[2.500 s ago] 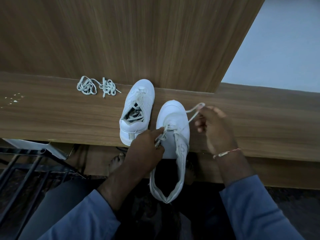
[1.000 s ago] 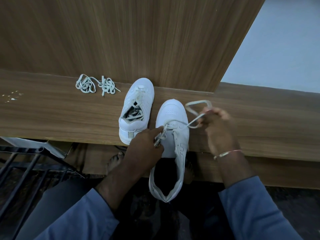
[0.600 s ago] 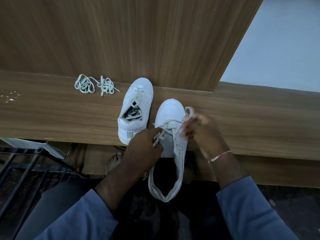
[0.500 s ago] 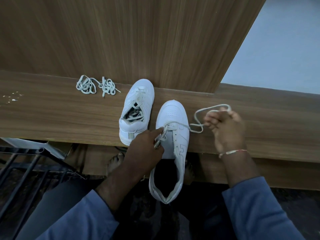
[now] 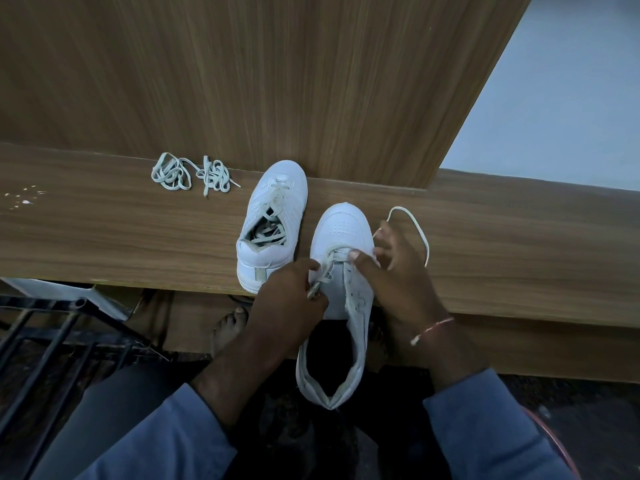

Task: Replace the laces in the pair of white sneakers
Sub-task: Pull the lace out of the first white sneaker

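Two white sneakers stand on a wooden ledge (image 5: 104, 237). The left sneaker (image 5: 273, 216) has loose laces tucked into its opening. The right sneaker (image 5: 341, 271) hangs over the ledge's front edge, heel toward me. My left hand (image 5: 291, 299) pinches one lace end beside the lower eyelets. My right hand (image 5: 391, 275) pinches the lace at the sneaker's right eyelets. The free lace (image 5: 415, 230) loops out to the right over the ledge. A bundle of spare laces (image 5: 190, 174) lies at the back left.
A wooden panel (image 5: 277, 81) rises right behind the ledge, with a pale wall (image 5: 561, 105) to its right. A black metal frame (image 5: 52, 341) stands at lower left. A bare foot (image 5: 227, 327) shows under the ledge. White specks (image 5: 22, 197) dot the ledge's far left.
My right hand came back from the right to the sneaker's eyelets. The lace loop it held out now trails over the ledge. My left hand stayed put.
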